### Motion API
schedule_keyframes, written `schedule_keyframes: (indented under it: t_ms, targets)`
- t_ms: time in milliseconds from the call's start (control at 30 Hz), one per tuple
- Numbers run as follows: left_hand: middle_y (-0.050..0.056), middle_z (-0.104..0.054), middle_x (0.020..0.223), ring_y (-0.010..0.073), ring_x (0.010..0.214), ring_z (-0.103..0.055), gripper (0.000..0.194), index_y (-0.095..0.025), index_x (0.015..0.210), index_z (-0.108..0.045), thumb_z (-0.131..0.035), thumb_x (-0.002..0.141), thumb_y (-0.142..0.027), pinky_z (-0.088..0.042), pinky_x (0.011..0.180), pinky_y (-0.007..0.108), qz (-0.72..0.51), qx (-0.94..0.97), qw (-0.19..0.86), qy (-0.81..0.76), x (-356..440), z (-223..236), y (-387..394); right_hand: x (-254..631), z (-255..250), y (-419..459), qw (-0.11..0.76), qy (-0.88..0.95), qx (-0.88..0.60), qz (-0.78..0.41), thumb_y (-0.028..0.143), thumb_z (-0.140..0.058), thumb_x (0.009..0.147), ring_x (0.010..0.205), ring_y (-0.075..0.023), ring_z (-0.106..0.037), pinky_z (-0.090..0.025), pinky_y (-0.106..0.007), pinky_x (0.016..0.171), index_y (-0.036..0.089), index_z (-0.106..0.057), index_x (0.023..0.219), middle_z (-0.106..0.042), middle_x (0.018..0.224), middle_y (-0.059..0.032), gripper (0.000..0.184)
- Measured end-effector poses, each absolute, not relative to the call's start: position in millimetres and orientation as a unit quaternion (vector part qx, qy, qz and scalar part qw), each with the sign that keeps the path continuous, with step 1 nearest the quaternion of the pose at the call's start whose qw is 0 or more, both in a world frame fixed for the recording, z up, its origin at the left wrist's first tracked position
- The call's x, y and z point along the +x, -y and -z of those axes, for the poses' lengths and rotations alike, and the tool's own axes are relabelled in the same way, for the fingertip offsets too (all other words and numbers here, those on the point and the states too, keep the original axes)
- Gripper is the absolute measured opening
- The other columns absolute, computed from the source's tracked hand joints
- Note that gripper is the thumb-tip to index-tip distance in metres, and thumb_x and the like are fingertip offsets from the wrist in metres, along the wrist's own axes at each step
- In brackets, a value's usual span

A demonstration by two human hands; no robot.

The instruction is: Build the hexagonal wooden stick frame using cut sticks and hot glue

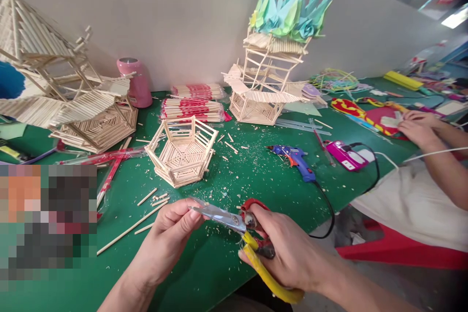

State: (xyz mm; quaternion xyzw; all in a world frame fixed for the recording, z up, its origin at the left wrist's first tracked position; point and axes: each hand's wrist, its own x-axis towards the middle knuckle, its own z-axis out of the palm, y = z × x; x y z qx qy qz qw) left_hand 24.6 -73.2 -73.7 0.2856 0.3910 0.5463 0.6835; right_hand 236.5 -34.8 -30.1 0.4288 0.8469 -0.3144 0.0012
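Observation:
My right hand (288, 246) grips a pair of scissors (228, 218) with red and yellow handles, its blades pointing left. At the blade tips, my left hand (173, 231) is closed in a pinch; what lies between its fingers is too small and hidden to name. Beyond the hands stands a six-sided basket-like frame (183, 153) built of wooden sticks. Several loose wooden sticks (133, 227) and cut bits lie left of it and below. A blue hot glue gun (292, 157) rests on its side to the right.
Green table (248, 175) strewn with crumbs. Stick-built pavilions (78, 102) stand at left and back, one topped with teal paper leaves (292, 9). Behind are stick packs (193, 109) and a pink bottle (135, 83). A power strip (345, 155) and another person's hands (420, 124) are at right.

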Motion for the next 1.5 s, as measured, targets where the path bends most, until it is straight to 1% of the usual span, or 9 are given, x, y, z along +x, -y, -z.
schedule_keyframes:
  t_ms: [200,400,567,867,967,1067,1133,1267,1500]
  targets:
    - [0.000,-0.055,0.063,0.0108,0.062,-0.042,0.025,-0.018,0.069,-0.070,-0.069,0.071,-0.043,-0.034,0.061,0.022,-0.528,0.307,0.670,-0.422,25.5,73.0,74.4,236.1,34.6,35.6,-0.033,-0.829,0.460,0.316,0.038,-0.054,0.078,0.048,-0.0119,-0.043,-0.029,-0.023,0.045,0.022,-0.037,0.078,-0.048,0.058,0.0039,0.024]
    - [0.000,-0.055,0.066,0.0105,0.061,-0.041,0.026,-0.020,0.075,-0.069,-0.064,0.074,-0.046,-0.035,0.060,0.022,-0.518,0.341,0.651,-0.438,27.0,73.4,75.2,256.5,41.6,27.4,-0.069,-0.801,0.524,0.281,0.040,-0.052,0.080,0.064,-0.0175,-0.060,-0.040,-0.024,0.051,0.021,-0.043,0.090,-0.062,0.071,-0.0009,0.023]
    - [0.005,-0.065,0.081,0.0179,0.073,-0.055,0.020,-0.021,0.088,-0.069,-0.059,0.079,-0.037,-0.040,0.067,0.026,-0.463,0.508,0.482,-0.544,33.5,72.3,73.6,285.3,46.5,5.5,-0.027,-0.777,0.612,0.145,0.047,-0.054,0.076,0.071,-0.0236,-0.065,-0.044,-0.029,0.055,0.021,-0.050,0.095,-0.067,0.080,-0.0046,0.033]
    - [0.007,-0.063,0.067,0.0194,0.061,-0.055,0.023,-0.023,0.092,-0.071,-0.050,0.084,-0.026,-0.039,0.059,0.028,-0.411,0.665,0.280,-0.557,38.8,89.5,68.5,305.6,55.3,-26.1,-0.010,-0.812,0.583,0.041,0.038,-0.059,0.071,0.094,-0.0298,-0.062,-0.049,-0.040,0.076,0.014,-0.056,0.107,-0.063,0.104,-0.0136,0.044]
    - [0.009,-0.066,0.076,0.0203,0.068,-0.058,0.023,-0.023,0.095,-0.069,-0.048,0.086,-0.026,-0.040,0.064,0.029,-0.387,0.675,0.301,-0.551,42.5,87.3,71.7,285.6,43.6,-14.4,-0.090,-0.844,0.529,-0.012,0.036,-0.056,0.077,0.096,-0.0302,-0.060,-0.046,-0.047,0.080,0.016,-0.060,0.103,-0.061,0.109,-0.0132,0.033]
    - [0.008,-0.066,0.082,0.0208,0.074,-0.058,0.020,-0.021,0.092,-0.064,-0.046,0.086,-0.028,-0.041,0.070,0.029,-0.387,0.641,0.368,-0.551,49.2,79.4,76.8,248.8,37.3,5.2,-0.219,-0.892,0.384,0.093,0.026,-0.049,0.087,0.090,-0.0185,-0.061,-0.048,-0.033,0.080,0.019,-0.061,0.099,-0.064,0.097,-0.0071,0.019]
    - [0.006,-0.062,0.078,0.0188,0.071,-0.055,0.018,-0.020,0.086,-0.058,-0.043,0.087,-0.030,-0.042,0.068,0.028,-0.404,0.600,0.431,-0.540,51.5,74.1,80.0,224.7,39.1,14.7,-0.224,-0.924,0.266,0.157,0.022,-0.050,0.086,0.089,-0.0157,-0.059,-0.049,-0.028,0.077,0.021,-0.061,0.105,-0.063,0.098,-0.0062,0.021]
    - [0.004,-0.055,0.082,0.0170,0.077,-0.050,0.020,-0.021,0.087,-0.051,-0.046,0.084,-0.040,-0.043,0.071,0.026,-0.464,0.482,0.535,-0.516,45.6,68.8,84.3,197.3,46.3,17.0,-0.246,-0.942,0.192,0.122,0.014,-0.048,0.087,0.075,-0.0144,-0.056,-0.045,-0.027,0.066,0.019,-0.067,0.089,-0.063,0.086,-0.0051,0.019]
    - [-0.001,-0.052,0.069,0.0133,0.063,-0.042,0.032,-0.021,0.098,-0.047,-0.049,0.080,-0.048,-0.037,0.057,0.023,-0.464,0.423,0.549,-0.552,28.8,70.7,91.9,180.1,55.4,8.3,-0.246,-0.946,0.164,0.130,0.020,-0.048,0.090,0.069,-0.0132,-0.054,-0.042,-0.026,0.063,0.018,-0.066,0.086,-0.064,0.077,-0.0029,0.019]
